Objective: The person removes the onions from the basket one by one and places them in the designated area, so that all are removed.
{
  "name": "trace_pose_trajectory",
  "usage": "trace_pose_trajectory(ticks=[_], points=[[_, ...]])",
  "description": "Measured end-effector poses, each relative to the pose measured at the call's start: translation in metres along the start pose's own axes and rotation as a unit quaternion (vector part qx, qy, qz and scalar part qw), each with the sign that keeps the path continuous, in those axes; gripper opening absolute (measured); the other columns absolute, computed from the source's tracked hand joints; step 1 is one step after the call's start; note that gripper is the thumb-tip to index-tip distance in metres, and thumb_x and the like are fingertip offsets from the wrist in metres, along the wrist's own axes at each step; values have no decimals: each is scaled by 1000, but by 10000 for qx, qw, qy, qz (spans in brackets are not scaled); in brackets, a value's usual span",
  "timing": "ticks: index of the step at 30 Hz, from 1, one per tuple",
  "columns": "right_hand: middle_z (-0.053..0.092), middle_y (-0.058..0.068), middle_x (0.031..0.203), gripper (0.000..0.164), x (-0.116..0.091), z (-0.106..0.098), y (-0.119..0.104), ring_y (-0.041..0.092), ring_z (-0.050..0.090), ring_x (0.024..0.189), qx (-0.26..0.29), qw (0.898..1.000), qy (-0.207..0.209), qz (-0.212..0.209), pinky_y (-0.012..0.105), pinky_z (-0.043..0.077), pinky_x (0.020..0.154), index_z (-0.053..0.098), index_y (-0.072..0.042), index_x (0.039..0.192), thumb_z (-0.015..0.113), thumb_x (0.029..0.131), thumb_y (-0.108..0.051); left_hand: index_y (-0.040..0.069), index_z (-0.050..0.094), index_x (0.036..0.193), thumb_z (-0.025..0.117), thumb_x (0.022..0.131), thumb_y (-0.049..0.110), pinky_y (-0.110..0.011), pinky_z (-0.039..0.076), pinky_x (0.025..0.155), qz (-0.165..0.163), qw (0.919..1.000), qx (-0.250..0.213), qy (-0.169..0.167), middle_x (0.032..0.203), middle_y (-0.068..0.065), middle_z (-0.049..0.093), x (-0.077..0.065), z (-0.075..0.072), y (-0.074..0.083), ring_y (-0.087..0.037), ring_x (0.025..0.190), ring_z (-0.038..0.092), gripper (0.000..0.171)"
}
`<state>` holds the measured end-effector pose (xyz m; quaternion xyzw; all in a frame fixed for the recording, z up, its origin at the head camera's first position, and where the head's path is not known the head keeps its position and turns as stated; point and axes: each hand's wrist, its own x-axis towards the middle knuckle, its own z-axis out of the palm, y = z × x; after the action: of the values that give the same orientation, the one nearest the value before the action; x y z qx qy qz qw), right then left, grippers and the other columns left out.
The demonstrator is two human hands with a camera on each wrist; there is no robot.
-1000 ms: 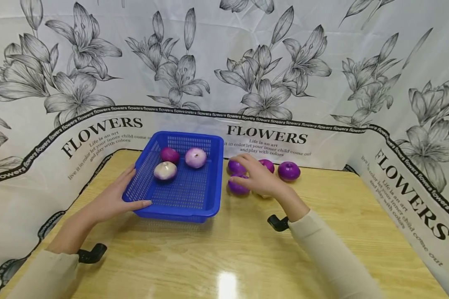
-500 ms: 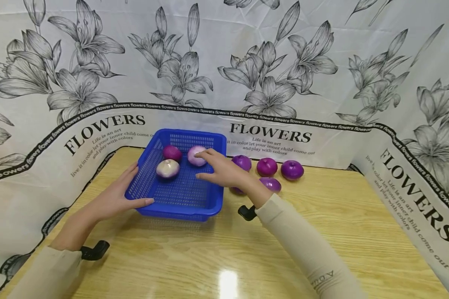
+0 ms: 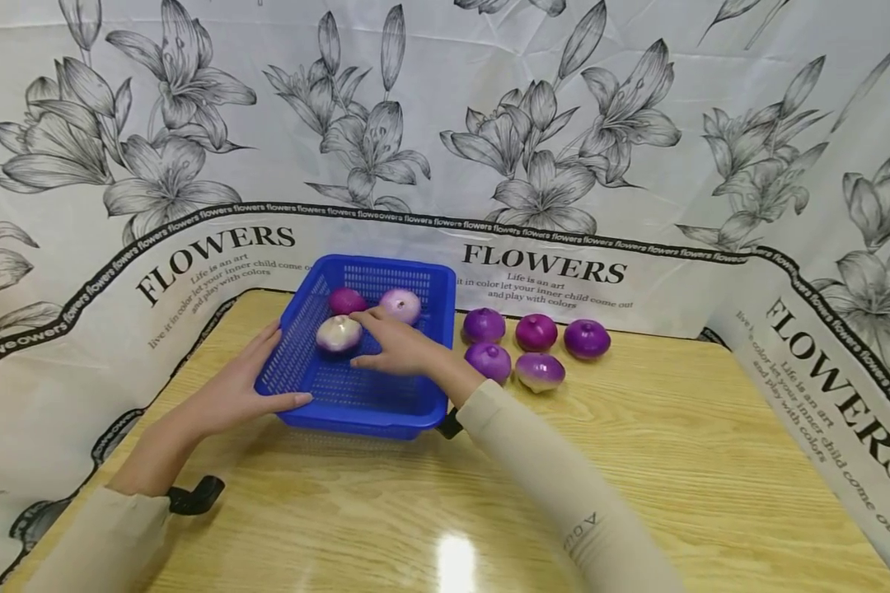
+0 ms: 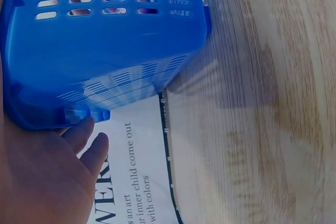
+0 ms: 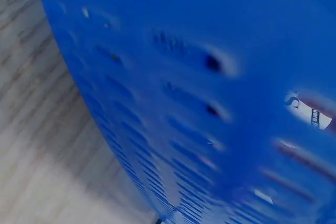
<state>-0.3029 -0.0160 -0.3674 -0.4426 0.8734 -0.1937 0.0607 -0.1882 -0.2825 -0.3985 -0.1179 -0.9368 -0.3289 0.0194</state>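
Note:
A blue plastic basket (image 3: 386,412) stands tilted-looking on the table at centre left. My left hand (image 3: 230,395) grips its left side, thumb along the front rim and fingers on the outer side; in the left wrist view, two fingertips show at the rim. Inside lie a white-and-purple onion (image 3: 337,336), a dark purple onion (image 3: 346,301) and a pale purple onion (image 3: 400,305). My right hand (image 3: 396,346) reaches over the basket's right side, thumb and fingers spread beside the white-and-purple onion. Whether the fingertips touch it, I cannot tell. The basket's wall fills most of the right wrist view.
Right of the basket, several onions sit in two rows on the wooden table (image 3: 675,428), among them a purple onion (image 3: 587,338) and a paler onion (image 3: 540,372). A flower-printed cloth (image 3: 549,272) hangs behind and along both sides.
My right hand has moved left from above the onions on the table, past the pale purple onion, to the white-and-purple onion in the basket. The left hand keeps its hold.

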Motion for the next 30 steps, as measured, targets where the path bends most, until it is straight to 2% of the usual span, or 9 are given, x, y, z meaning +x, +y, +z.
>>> trace_pose_trajectory(ticks=[8, 15, 23, 30], points=[[36, 21, 159, 82, 5, 7, 3, 34, 38, 147, -156, 9994, -242, 179, 45, 31, 122, 31, -7, 161, 73, 96, -34, 8, 2, 165, 76, 86, 57, -72, 21, 115, -13, 10000, -20, -36, 172, -12, -1, 0, -3, 6, -49, 153, 13, 119], [36, 21, 158, 84, 1, 6, 2, 34, 39, 146, -325, 9988, -344, 89, 43, 31, 122, 28, -6, 161, 73, 95, -34, 6, 3, 165, 76, 86, 58, -72, 20, 116, 24, 10000, 16, -36, 172, -13, -1, 2, 0, 2, -49, 153, 12, 120], [33, 17, 160, 84, -10, -14, -10, 32, 41, 145, -389, 9987, -337, 46, 46, 33, 120, 29, -10, 161, 73, 95, -38, 7, 2, 165, 76, 86, 60, -73, 19, 116, -22, 10000, 21, -6, 172, -12, -1, -1, 2, -1, -49, 153, 12, 121], [32, 17, 161, 82, -18, -33, -17, 31, 36, 148, -436, 9979, -465, 115, 47, 31, 122, 30, -12, 161, 72, 96, -40, 8, 2, 165, 76, 85, 60, -74, 20, 115, -32, 10000, 78, 15, 172, -12, -1, 1, 3, -1, -50, 153, 12, 121]])
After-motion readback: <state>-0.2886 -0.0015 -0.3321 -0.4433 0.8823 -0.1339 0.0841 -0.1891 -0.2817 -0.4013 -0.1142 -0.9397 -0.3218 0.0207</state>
